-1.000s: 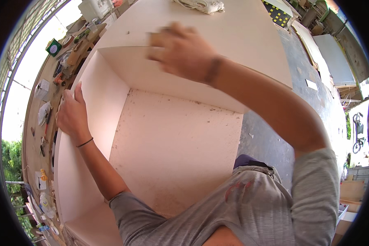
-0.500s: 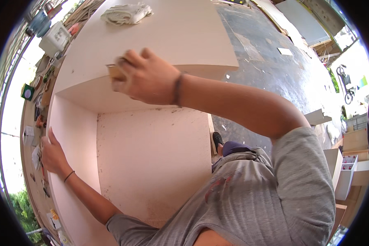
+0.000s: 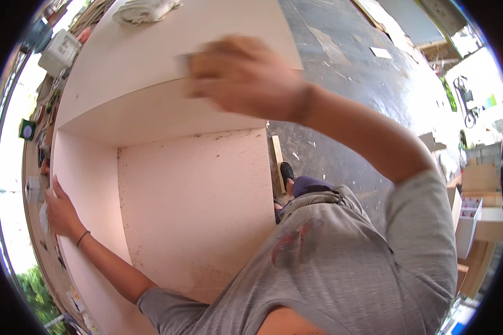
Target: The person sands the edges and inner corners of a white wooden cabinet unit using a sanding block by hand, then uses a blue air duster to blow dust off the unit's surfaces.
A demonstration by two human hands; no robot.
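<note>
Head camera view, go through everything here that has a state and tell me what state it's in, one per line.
Cabinet: open-fronted, pale pink, nothing inside it.
Right hand: motion-blurred, pressing a small block on the cabinet's top panel edge.
Left hand: flat against the cabinet's left side edge, holding nothing.
Cloth: crumpled, lying on the cabinet top.
Black shoe: on the floor beside the cabinet.

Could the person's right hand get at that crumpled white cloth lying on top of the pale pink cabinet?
Probably yes: the right hand is already over the cabinet's top panel, with bare board between it and the cloth.
</note>
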